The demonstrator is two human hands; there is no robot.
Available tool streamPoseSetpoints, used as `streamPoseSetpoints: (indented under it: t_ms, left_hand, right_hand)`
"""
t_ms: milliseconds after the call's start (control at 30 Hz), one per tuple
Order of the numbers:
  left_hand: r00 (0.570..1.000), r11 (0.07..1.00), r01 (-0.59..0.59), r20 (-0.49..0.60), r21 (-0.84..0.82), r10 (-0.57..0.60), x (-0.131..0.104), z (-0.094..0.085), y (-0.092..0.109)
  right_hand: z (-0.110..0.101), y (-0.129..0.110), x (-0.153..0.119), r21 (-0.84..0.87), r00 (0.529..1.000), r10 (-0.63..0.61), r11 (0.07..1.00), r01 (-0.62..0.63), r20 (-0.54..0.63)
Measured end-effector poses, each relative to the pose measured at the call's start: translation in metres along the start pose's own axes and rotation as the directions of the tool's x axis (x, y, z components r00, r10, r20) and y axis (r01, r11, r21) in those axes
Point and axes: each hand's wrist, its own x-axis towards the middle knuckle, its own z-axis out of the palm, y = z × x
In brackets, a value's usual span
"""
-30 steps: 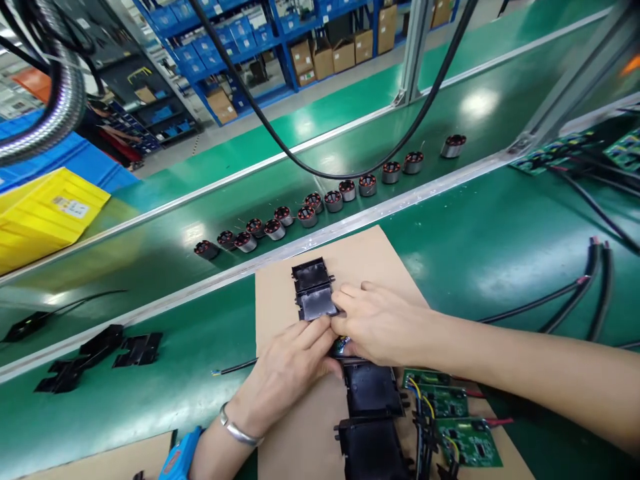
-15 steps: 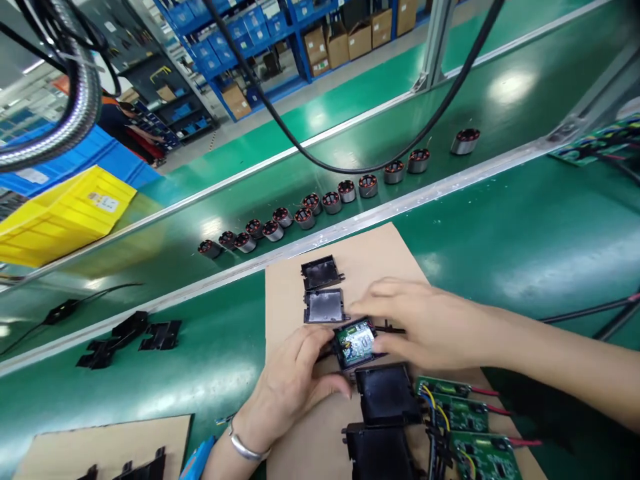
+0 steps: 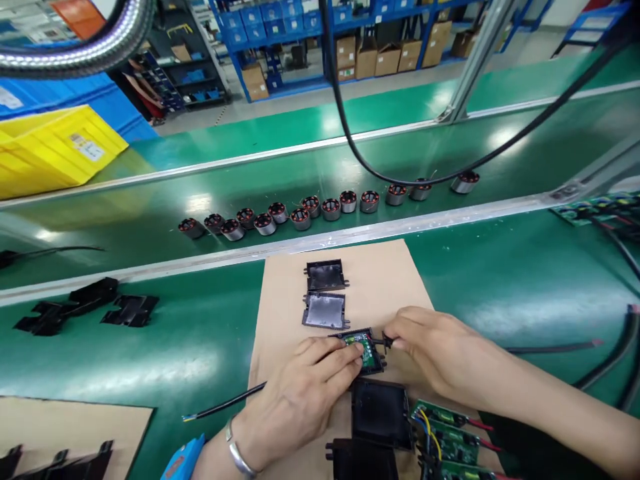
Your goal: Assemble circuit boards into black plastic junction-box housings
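A green circuit board (image 3: 369,355) sits inside a small black plastic case (image 3: 379,369) on the cardboard sheet. My left hand (image 3: 307,380) lies over the case's left side, fingers stretched out and fingertips resting on the board. At the case's right edge, my right hand (image 3: 433,343) pinches a short black cable (image 3: 381,342) that comes out of the case. Another black cable (image 3: 230,402) with bare coloured wire ends reaches out to the left from beneath my left hand; its other end is hidden.
Black case halves (image 3: 325,311) lie in a column on the cardboard (image 3: 280,293). Wired circuit boards (image 3: 453,440) are at the lower right. Several motor stators (image 3: 301,219) stand behind the metal rail (image 3: 350,235). Black plastic parts (image 3: 131,310) lie to the left. A black cable (image 3: 350,137) hangs above.
My left hand has moved from the case's left edge onto the board. My right hand has shifted from the board to the cable at the right. The view has tilted and turned.
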Motion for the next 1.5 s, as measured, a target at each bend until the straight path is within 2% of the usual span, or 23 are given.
streamPoseSetpoints:
  t_ms: [233, 400, 500, 600, 700, 800, 867, 1067, 1267, 1433, 1500]
  left_hand:
    - [0.999, 0.998, 0.046, -0.028, -0.043, -0.047, 0.000, -0.002, 0.004]
    - [0.998, 0.996, 0.051, -0.025, -0.070, -0.053, 0.000, -0.001, 0.004]
    - [0.998, 0.996, 0.046, -0.036, -0.080, -0.049, 0.000, -0.001, 0.004]
    - [0.997, 0.995, 0.050, -0.048, -0.089, -0.055, -0.001, -0.001, 0.005]
    - [0.998, 0.995, 0.043, -0.043, -0.089, -0.047, -0.001, -0.002, 0.006]
    - [0.999, 0.995, 0.037, -0.035, -0.087, -0.040, 0.001, -0.001, 0.005]
    - [0.999, 0.995, 0.032, -0.022, -0.096, -0.035, 0.001, 0.000, 0.004]
    - [1.000, 0.998, -0.008, 0.008, -0.059, 0.009, 0.001, 0.002, 0.001]
    - [1.000, 0.998, 0.000, 0.021, -0.057, 0.001, 0.000, 0.000, 0.001]
    - [1.000, 0.999, 0.015, 0.024, -0.046, -0.014, -0.003, 0.004, 0.002]
    - [0.999, 0.999, 0.013, 0.031, -0.032, -0.012, -0.003, 0.005, 0.001]
  right_hand:
    - [0.001, -0.007, 0.004, -0.061, 0.998, -0.028, 0.998, 0.031, 0.053]
    - [-0.003, -0.007, -0.004, -0.130, 0.996, -0.088, 0.988, 0.089, 0.020]
    - [0.000, -0.012, -0.001, -0.076, 0.992, -0.122, 0.989, 0.123, 0.029]
    - [-0.004, -0.017, 0.009, 0.011, 0.992, 0.001, 1.000, -0.003, 0.129]
    - [-0.013, -0.013, 0.023, 0.067, 0.946, 0.127, 0.986, -0.153, 0.299]
    - [-0.021, -0.003, 0.035, 0.190, 0.889, 0.123, 0.955, -0.227, 0.441]
    - [-0.024, 0.002, 0.040, 0.209, 0.864, 0.106, 0.949, -0.237, 0.493]
    - [-0.030, -0.004, 0.051, 0.038, 0.832, 0.087, 0.991, -0.129, 0.547]
    - [-0.032, -0.020, 0.053, -0.233, 0.854, 0.161, 0.971, -0.048, 0.495]
    - [-0.031, -0.024, 0.050, -0.254, 0.845, 0.092, 0.966, 0.054, 0.527]
    - [-0.031, -0.022, 0.052, -0.220, 0.822, 0.089, 0.974, 0.045, 0.562]
